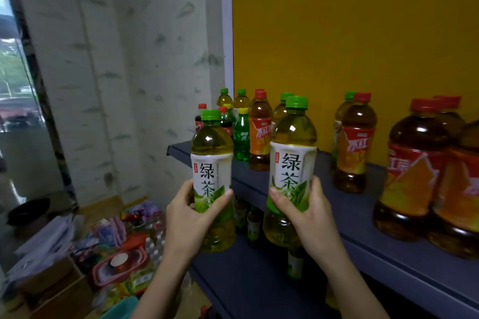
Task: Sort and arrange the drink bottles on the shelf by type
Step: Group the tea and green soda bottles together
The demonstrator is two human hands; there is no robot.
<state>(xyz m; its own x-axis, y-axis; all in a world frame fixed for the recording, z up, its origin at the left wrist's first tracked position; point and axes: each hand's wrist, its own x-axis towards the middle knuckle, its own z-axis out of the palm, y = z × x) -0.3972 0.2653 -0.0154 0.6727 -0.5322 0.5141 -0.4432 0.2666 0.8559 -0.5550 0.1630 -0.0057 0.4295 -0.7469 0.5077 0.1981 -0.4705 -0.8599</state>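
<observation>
Our left hand (186, 217) wraps the lower label of the first green tea bottle (211, 163). The thumb (224, 195) presses across the front, and the other fingers curl round the far side, out of sight. Our right hand (308, 212) grips the second green tea bottle (293, 153) the same way, with fingertips (316, 184) showing at its right edge. Both bottles are upright in the air, side by side but apart (neither rests on anything).

Just beyond the fingers runs the upper shelf (337, 204). Beyond the left fingers and higher sits a mixed cluster: cola bottles (199, 123), a Sprite bottle (241, 137), a red-capped iced tea bottle (260, 134), and green-capped back bottles (224, 100) against the wall. To the right of the right fingers, a middle iced tea bottle (355, 142) stands in front of another green-capped one. Further right, the iced tea group (414, 171) stands packed together (the one type that looks gathered).

We judge the sorting begun but far from done. Green tea stands in several separate spots, the sodas sit among the teas, and the two bottles in hand have no place yet.

Below the fingers, the lower shelf (246, 274) holds a few small bottles (254, 225), mostly hidden behind our hands and too dim to read. The rightmost iced teas are cut off by the frame edge, so we cannot count them. Down and to the left of the left fingers lies the floor clutter (116, 254), too blurred to name.
</observation>
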